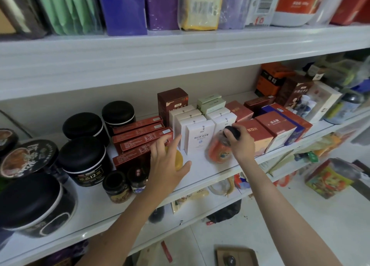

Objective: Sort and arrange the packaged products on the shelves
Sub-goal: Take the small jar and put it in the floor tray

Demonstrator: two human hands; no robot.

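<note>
Placing jar [219,152]: right grip [240,143] pinches its lid [233,131], left grip [167,162] spread over yellow item [179,160]. Next, I'd judge: seat jar upright between grips.

orange jar [219,151], black lid [233,132], white boxes [198,137]

Soft, even light falls on the white shelf [200,165]; its front lip carries faint glare. The packets [124,9] above the shelf are blurred, its ends bow with lens distortion, and shade lies beneath it.
</note>
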